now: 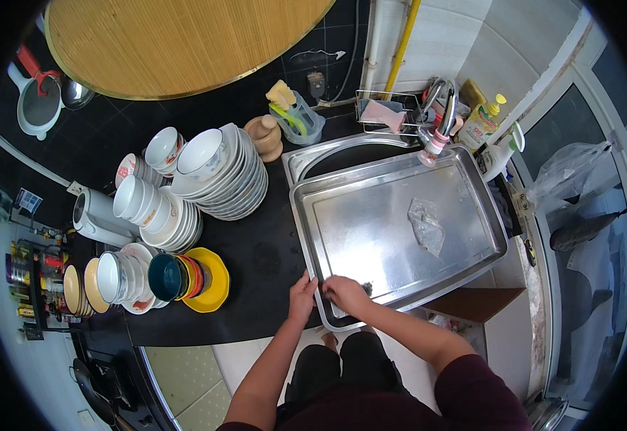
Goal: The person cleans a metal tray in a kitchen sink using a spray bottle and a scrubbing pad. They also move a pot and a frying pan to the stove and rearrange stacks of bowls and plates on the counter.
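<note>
A large rectangular stainless steel tray [378, 199] lies over the sink, its near left corner jutting past the counter's front edge. My left hand [302, 296] is at the tray's left rim, fingers against the outer edge. Just inside that rim, my right hand [347, 295] is bent over the tray with curled fingers; whether anything is between them cannot be told. A small dark clump [367, 288] lies beside my right hand on the tray. Farther right in the tray is a crumpled piece of clear plastic [426, 226]. The chrome faucet [446, 116] stands behind the tray's far edge.
Stacked white plates [238, 178], bowls [130, 196] and a yellow octagonal plate [216, 280] fill the counter's left. Behind are a wooden mortar [264, 139], a plastic holder [305, 126], a wire rack [389, 113] and a dish soap bottle [477, 126]. A brown cabinet door [475, 304] hangs open below right.
</note>
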Demonstrator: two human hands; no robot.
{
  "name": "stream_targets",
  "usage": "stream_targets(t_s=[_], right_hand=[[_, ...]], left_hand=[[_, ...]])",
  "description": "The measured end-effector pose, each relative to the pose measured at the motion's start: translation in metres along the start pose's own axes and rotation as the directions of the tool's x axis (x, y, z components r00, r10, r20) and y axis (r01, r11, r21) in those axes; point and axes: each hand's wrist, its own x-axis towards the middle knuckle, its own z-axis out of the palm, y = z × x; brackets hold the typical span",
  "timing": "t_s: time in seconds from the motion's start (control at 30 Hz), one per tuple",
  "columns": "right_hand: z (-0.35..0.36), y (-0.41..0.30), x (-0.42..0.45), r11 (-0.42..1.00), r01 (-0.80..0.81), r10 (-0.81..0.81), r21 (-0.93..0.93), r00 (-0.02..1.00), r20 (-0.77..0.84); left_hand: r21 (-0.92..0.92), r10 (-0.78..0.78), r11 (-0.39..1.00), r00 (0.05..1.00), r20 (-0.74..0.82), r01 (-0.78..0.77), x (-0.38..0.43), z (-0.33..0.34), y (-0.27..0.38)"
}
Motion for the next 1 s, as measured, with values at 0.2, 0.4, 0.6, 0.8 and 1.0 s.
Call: stream_targets(t_s=[0.2,0.4,0.6,0.8,1.0], right_hand=[[-0.014,-0.022,-0.028,0.979,0.0,-0.015,0.203,0.997,0.074],[-0.004,-0.028,0.019,0.958,0.285,-0.286,0.038,0.957,0.034],[-0.007,-0.01,0.106,0.975,0.219,-0.205,0.028,0.946,-0.249],[-0.009,-0.033,0.019,0.942,0.335,-0.334,-0.012,0.94,0.067],[-0.005,-0.008,0.086,0.953,0.3,-0.302,-0.036,0.95,-0.075]], left_hand=[[-0.137,-0.117,0.983,0.993,0.014,0.118,-0.007,0.0,0.014],[-0.276,-0.201,0.932,0.968,0.151,0.236,-0.009,-0.025,0.017],[-0.277,-0.211,0.927,0.962,0.172,0.253,-0.011,-0.025,0.029],[-0.297,-0.252,0.911,0.956,0.148,0.286,-0.005,-0.027,0.028],[-0.258,-0.211,0.935,0.967,0.144,0.243,-0.009,-0.025,0.008]])
